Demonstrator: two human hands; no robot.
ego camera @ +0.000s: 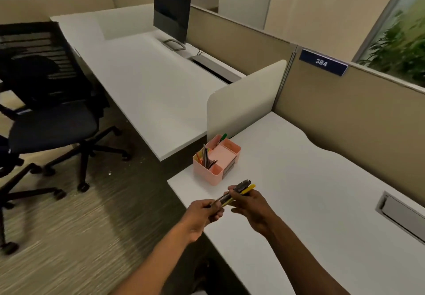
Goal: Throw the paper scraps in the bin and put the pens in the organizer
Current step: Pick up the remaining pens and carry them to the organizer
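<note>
While both hands close on one bundle of pens (238, 191), we stand at the near corner of the white tabletop (310, 191).

Our left hand (202, 214) pinches the lower end of the bundle, fingers curled shut around it; our right hand (250, 207) grips it further up, thumb and fingertips clamped on the barrels. We make out a dark pen and a yellow one; the exact count we cannot tell, the view being blurred. Bundle hovers above the tabletop edge, tips angled up and right. Pink organizer (217, 159) sits just beyond, near the corner, with several pens upright in its left compartment and a green-capped one at the back. Black office chair (53, 110) stands left on the carpet.
</note>
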